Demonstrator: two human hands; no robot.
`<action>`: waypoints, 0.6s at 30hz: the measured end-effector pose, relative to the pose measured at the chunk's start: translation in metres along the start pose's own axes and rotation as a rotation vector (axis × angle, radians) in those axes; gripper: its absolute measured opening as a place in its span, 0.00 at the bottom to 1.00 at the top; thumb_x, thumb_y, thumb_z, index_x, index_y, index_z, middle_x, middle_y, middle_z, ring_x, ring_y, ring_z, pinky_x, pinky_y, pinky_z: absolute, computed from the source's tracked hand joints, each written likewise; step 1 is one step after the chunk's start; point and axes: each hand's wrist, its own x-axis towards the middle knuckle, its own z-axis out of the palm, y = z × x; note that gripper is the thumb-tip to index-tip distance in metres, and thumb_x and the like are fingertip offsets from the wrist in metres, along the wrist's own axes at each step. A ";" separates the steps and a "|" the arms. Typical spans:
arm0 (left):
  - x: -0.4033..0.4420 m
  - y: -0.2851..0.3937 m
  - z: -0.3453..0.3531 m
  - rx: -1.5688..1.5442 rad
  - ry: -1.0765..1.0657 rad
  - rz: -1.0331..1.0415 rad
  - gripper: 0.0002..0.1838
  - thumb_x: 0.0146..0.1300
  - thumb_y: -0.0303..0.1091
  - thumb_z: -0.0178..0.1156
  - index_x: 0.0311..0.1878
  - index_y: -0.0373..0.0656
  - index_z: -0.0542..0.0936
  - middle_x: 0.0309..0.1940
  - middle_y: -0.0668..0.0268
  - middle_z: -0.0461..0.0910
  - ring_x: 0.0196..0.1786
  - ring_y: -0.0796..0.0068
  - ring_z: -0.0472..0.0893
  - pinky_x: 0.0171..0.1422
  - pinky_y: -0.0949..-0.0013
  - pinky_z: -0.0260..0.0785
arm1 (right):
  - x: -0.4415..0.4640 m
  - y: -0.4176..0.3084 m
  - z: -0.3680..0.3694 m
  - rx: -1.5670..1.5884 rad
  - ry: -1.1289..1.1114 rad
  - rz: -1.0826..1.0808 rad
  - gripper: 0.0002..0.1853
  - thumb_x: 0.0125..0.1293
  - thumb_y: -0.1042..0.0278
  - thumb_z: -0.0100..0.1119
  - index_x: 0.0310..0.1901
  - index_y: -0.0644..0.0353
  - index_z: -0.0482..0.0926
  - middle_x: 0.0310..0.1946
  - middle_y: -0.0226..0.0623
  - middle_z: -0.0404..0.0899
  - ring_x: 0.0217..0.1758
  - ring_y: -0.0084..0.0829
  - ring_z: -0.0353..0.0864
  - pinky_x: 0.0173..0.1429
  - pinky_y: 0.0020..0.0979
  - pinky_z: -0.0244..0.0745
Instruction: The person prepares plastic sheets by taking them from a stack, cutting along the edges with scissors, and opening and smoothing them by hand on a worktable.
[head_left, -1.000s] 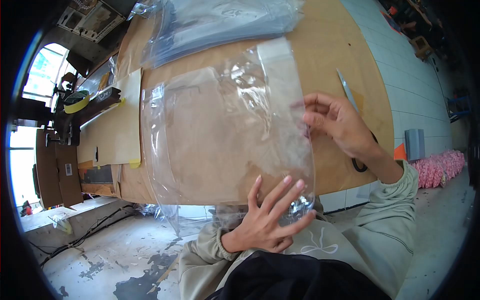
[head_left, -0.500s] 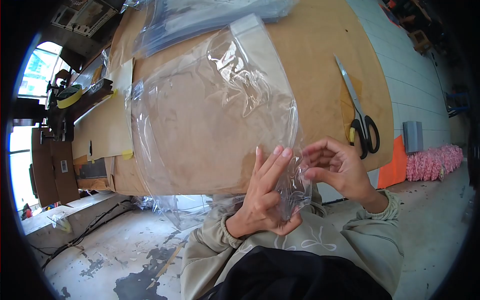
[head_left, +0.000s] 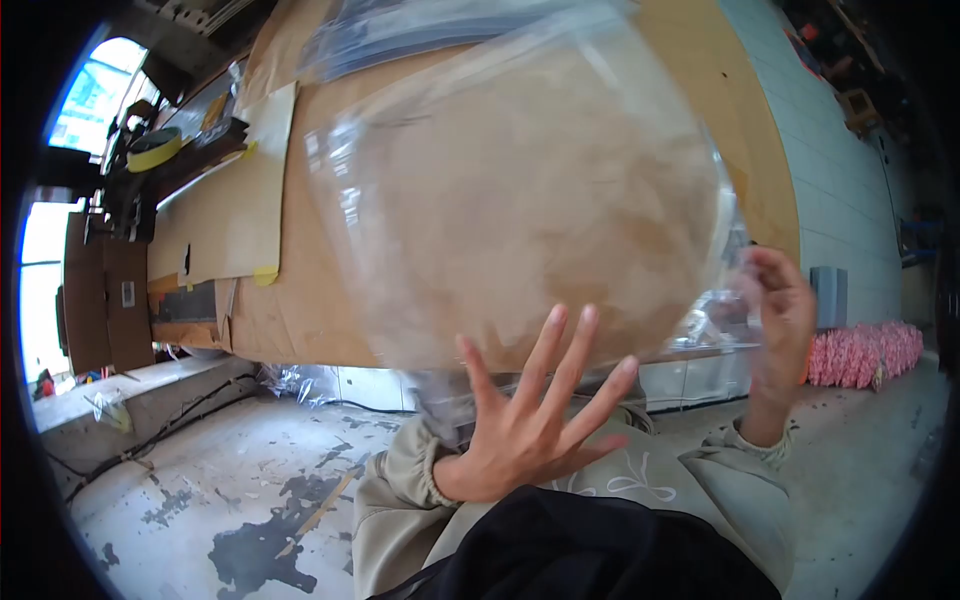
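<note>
A large clear plastic bag (head_left: 520, 200), blurred by motion, spreads over the brown-covered table. My right hand (head_left: 782, 310) is at its right-hand corner with fingers bent, pinching the crumpled edge. My left hand (head_left: 545, 415) is open, fingers spread, over the bag's near edge by the table's front; whether its fingertips touch the plastic I cannot tell. A stack of clear plastic bags (head_left: 400, 45) lies at the far side. The scissors cannot be made out now; the bag covers that area.
On the left are a cardboard sheet (head_left: 235, 190), a dark metal fixture with a yellow tape roll (head_left: 155, 150), and a cardboard box (head_left: 105, 290). Pink shredded material (head_left: 865, 355) and a grey block (head_left: 828, 297) are on the right, beyond the table edge.
My right hand has moved right, drawing the bag's corner outward so the bag spreads wider. My left hand has let go of the bunched plastic and spread its fingers. The view has shifted slightly.
</note>
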 end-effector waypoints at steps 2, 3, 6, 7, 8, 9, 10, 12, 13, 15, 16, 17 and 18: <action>-0.012 0.002 -0.020 0.042 -0.024 -0.083 0.34 0.54 0.65 0.59 0.56 0.48 0.78 0.60 0.59 0.75 0.67 0.60 0.69 0.71 0.26 0.27 | 0.001 0.000 -0.025 -0.043 0.038 0.016 0.10 0.64 0.75 0.58 0.46 0.68 0.75 0.36 0.33 0.80 0.35 0.18 0.78 0.42 0.20 0.74; -0.026 -0.003 -0.024 0.061 0.067 0.002 0.33 0.56 0.64 0.58 0.54 0.48 0.78 0.58 0.60 0.76 0.64 0.59 0.71 0.71 0.27 0.29 | 0.000 0.003 -0.032 -0.071 0.028 0.029 0.10 0.64 0.76 0.58 0.46 0.67 0.75 0.36 0.33 0.79 0.36 0.18 0.78 0.43 0.20 0.73; -0.065 -0.020 -0.004 0.060 0.525 0.087 0.27 0.58 0.60 0.58 0.50 0.48 0.78 0.49 0.60 0.79 0.55 0.59 0.76 0.73 0.34 0.40 | 0.008 0.007 -0.046 -0.223 0.009 0.025 0.09 0.66 0.75 0.56 0.46 0.68 0.75 0.37 0.34 0.80 0.39 0.20 0.78 0.46 0.21 0.73; -0.066 -0.020 0.007 0.020 0.804 -0.009 0.24 0.56 0.55 0.62 0.49 0.47 0.78 0.45 0.59 0.79 0.52 0.61 0.77 0.73 0.38 0.44 | 0.009 0.008 -0.050 -0.286 0.004 0.021 0.09 0.66 0.75 0.56 0.46 0.69 0.76 0.37 0.35 0.80 0.40 0.21 0.79 0.47 0.22 0.73; -0.073 -0.030 0.004 -0.020 0.785 -0.078 0.22 0.55 0.49 0.63 0.45 0.43 0.75 0.41 0.58 0.76 0.45 0.60 0.75 0.69 0.46 0.55 | 0.010 0.007 -0.056 -0.524 0.072 -0.103 0.09 0.67 0.74 0.56 0.46 0.69 0.76 0.38 0.36 0.80 0.40 0.22 0.79 0.47 0.23 0.73; -0.074 -0.030 0.007 -0.152 0.739 -0.194 0.24 0.54 0.48 0.64 0.46 0.41 0.74 0.42 0.56 0.75 0.46 0.59 0.74 0.67 0.49 0.57 | 0.011 0.004 -0.058 -0.759 0.139 -0.232 0.09 0.67 0.73 0.55 0.45 0.69 0.77 0.38 0.38 0.81 0.41 0.23 0.79 0.48 0.24 0.73; -0.076 -0.028 0.012 -0.284 0.688 -0.311 0.25 0.53 0.48 0.64 0.48 0.39 0.73 0.44 0.55 0.74 0.47 0.59 0.74 0.64 0.51 0.59 | 0.011 0.000 -0.059 -0.994 0.208 -0.364 0.10 0.68 0.72 0.55 0.45 0.69 0.78 0.38 0.39 0.81 0.42 0.25 0.79 0.49 0.25 0.73; -0.078 -0.033 0.008 -0.409 0.441 -0.351 0.28 0.51 0.39 0.66 0.52 0.33 0.69 0.45 0.51 0.72 0.44 0.60 0.74 0.55 0.60 0.67 | 0.005 -0.019 -0.051 -0.925 0.625 -0.444 0.11 0.69 0.69 0.55 0.45 0.67 0.79 0.41 0.41 0.81 0.42 0.28 0.80 0.50 0.27 0.73; -0.079 -0.031 0.011 -0.549 0.411 -0.411 0.28 0.53 0.39 0.65 0.52 0.33 0.68 0.45 0.52 0.71 0.45 0.61 0.73 0.54 0.61 0.68 | 0.000 -0.029 -0.039 -0.882 0.832 -0.479 0.11 0.69 0.68 0.55 0.45 0.66 0.80 0.42 0.42 0.81 0.43 0.29 0.80 0.50 0.28 0.73; -0.078 -0.022 0.026 -0.827 0.344 -0.521 0.26 0.58 0.38 0.62 0.54 0.33 0.66 0.45 0.54 0.68 0.47 0.65 0.72 0.54 0.63 0.68 | -0.017 -0.040 0.004 -0.729 0.771 -0.700 0.12 0.68 0.64 0.57 0.44 0.65 0.80 0.42 0.45 0.80 0.42 0.34 0.80 0.50 0.31 0.73; -0.078 -0.021 0.035 -1.004 0.403 -0.512 0.26 0.58 0.29 0.61 0.57 0.33 0.63 0.47 0.55 0.69 0.50 0.68 0.73 0.53 0.67 0.69 | -0.029 -0.039 0.036 -0.509 0.420 -0.777 0.14 0.65 0.62 0.60 0.43 0.66 0.80 0.41 0.45 0.80 0.41 0.34 0.80 0.49 0.32 0.74; -0.076 -0.020 0.036 -1.064 0.406 -0.544 0.25 0.59 0.27 0.60 0.58 0.34 0.62 0.48 0.56 0.69 0.50 0.68 0.74 0.54 0.66 0.69 | -0.036 -0.037 0.054 -0.492 0.095 -0.802 0.16 0.61 0.61 0.65 0.42 0.66 0.78 0.39 0.46 0.79 0.39 0.35 0.79 0.45 0.30 0.75; -0.074 -0.019 0.036 -1.124 0.408 -0.575 0.25 0.60 0.25 0.59 0.59 0.34 0.61 0.49 0.56 0.70 0.51 0.68 0.74 0.54 0.66 0.70 | -0.043 -0.036 0.072 -0.451 -0.235 -0.770 0.19 0.57 0.60 0.70 0.40 0.67 0.77 0.37 0.47 0.78 0.38 0.35 0.79 0.40 0.29 0.76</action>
